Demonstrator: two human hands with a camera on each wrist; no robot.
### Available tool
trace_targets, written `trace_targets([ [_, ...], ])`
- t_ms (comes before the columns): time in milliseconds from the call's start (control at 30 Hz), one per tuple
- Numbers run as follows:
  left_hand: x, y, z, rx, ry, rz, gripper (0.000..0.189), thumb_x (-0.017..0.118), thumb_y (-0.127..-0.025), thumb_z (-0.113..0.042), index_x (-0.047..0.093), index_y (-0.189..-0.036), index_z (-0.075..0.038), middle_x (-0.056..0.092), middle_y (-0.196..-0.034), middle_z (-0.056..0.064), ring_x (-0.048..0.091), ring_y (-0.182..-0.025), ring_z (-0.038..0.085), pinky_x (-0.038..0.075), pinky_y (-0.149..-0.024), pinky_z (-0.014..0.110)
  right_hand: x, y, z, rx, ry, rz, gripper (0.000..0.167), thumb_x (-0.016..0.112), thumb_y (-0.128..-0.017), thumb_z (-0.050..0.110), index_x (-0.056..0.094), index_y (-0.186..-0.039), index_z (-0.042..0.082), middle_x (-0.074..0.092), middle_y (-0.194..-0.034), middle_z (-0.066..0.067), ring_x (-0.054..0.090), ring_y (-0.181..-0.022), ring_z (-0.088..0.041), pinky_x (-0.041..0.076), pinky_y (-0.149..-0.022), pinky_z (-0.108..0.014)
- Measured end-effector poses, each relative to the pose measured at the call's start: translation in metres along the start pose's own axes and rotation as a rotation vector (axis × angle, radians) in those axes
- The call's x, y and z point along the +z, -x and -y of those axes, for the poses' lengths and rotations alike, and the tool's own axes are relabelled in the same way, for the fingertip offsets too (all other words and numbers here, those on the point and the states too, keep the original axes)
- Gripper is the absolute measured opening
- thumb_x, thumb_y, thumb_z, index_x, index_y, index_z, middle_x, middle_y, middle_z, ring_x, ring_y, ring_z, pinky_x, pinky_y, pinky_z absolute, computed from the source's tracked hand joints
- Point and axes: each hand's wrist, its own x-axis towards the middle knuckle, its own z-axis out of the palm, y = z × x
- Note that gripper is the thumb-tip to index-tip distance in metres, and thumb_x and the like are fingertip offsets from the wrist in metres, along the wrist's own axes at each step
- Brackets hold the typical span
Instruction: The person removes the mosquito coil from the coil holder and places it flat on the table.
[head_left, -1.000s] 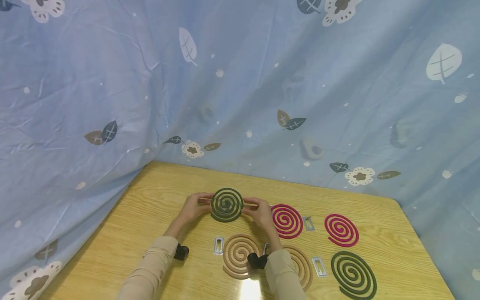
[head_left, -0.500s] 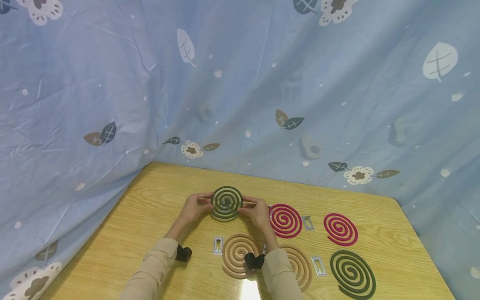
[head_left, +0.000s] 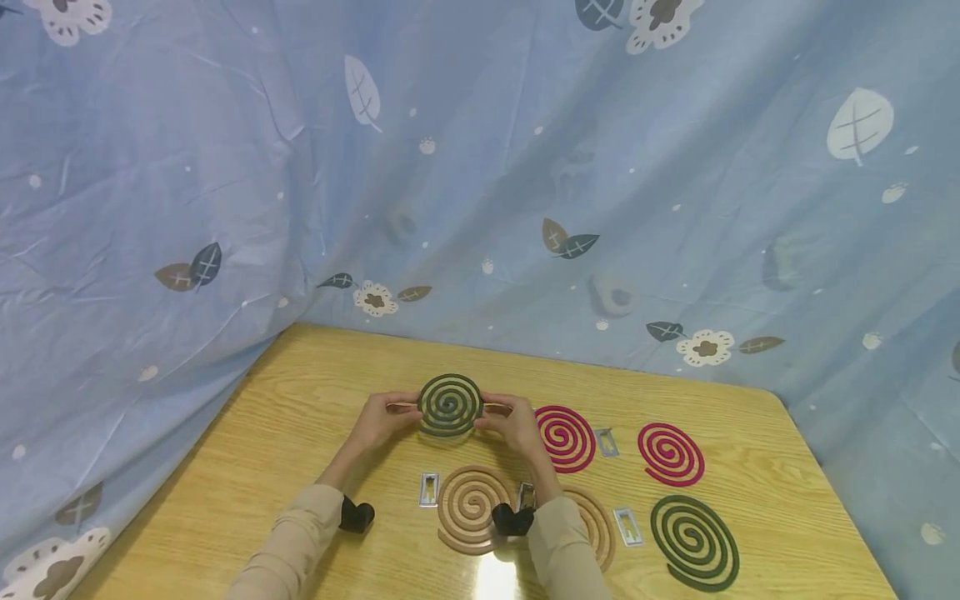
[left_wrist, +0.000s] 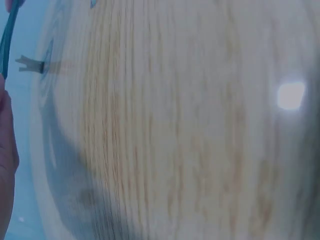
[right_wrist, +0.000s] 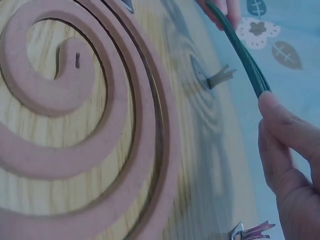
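Observation:
A dark green mosquito coil (head_left: 448, 404) is held up off the table by both hands, above its far left part. My left hand (head_left: 382, 419) pinches its left edge, thumb below and fingers above. On the opposite edge, my right hand (head_left: 516, 422) pinches it the same way. The right wrist view shows the coil (right_wrist: 243, 56) nearly edge-on, tilted, between the two hands. Apart from it, a small metal coil stand (right_wrist: 220, 77) lies on the table with its prong raised, in the coil's shadow. Only a sliver of the coil (left_wrist: 7, 42) shows in the left wrist view.
Nearer lie a tan coil (head_left: 459, 532) and another tan coil (head_left: 600, 528), partly under my right arm. Two magenta coils, one on the right (head_left: 669, 451), and a green coil (head_left: 678, 560) lie further right. Metal stands (head_left: 428, 490) sit between them. A patterned blue cloth (head_left: 465, 208) hangs behind.
Both hands keep their grip on the green coil, which has tilted slightly. The head view has turned a little right, so everything on the table appears shifted left.

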Motion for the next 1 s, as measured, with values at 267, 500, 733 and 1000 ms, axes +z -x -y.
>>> trace_targets([
  [267, 0.008, 0.003, -0.004, -0.042, 0.045, -0.015, 0.033, 0.071, -0.082, 0.002, 0.064, -0.114, 0.009, 0.060, -0.119, 0.025, 0.064, -0.101, 0.036, 0.058, -0.078, 0.026, -0.003, 0.003, 0.003, 0.003, 0.040, -0.065, 0.039, 0.078, -0.070, -0.009, 0.067, -0.108, -0.010, 0.068, -0.106, -0.023, 0.066, -0.094, -0.032, 0.058, -0.079, -0.027],
  [500, 0.013, 0.004, -0.006, -0.035, 0.056, -0.011, 0.033, 0.071, -0.082, 0.002, 0.063, -0.113, 0.011, 0.061, -0.117, 0.026, 0.065, -0.098, 0.034, 0.058, -0.078, 0.025, -0.009, 0.008, 0.004, 0.000, 0.058, -0.070, 0.037, 0.079, -0.071, -0.006, 0.068, -0.107, -0.009, 0.068, -0.107, -0.022, 0.065, -0.094, -0.029, 0.058, -0.080, -0.027],
  [733, 0.018, 0.002, -0.011, -0.021, 0.059, -0.020, 0.032, 0.072, -0.082, 0.002, 0.064, -0.112, 0.010, 0.063, -0.113, 0.025, 0.065, -0.097, 0.033, 0.059, -0.077, 0.026, -0.015, 0.013, 0.004, -0.010, 0.074, -0.091, 0.037, 0.079, -0.071, -0.005, 0.069, -0.106, -0.008, 0.069, -0.104, -0.020, 0.066, -0.091, -0.028, 0.058, -0.078, -0.025],
  [1000, 0.027, 0.003, -0.016, -0.027, 0.053, -0.011, 0.033, 0.072, -0.082, 0.001, 0.064, -0.112, 0.011, 0.063, -0.112, 0.025, 0.066, -0.097, 0.034, 0.059, -0.078, 0.027, -0.022, 0.018, 0.004, -0.020, 0.102, -0.132, 0.035, 0.080, -0.070, -0.006, 0.070, -0.103, -0.008, 0.069, -0.101, -0.022, 0.067, -0.088, -0.031, 0.059, -0.075, -0.027],
])
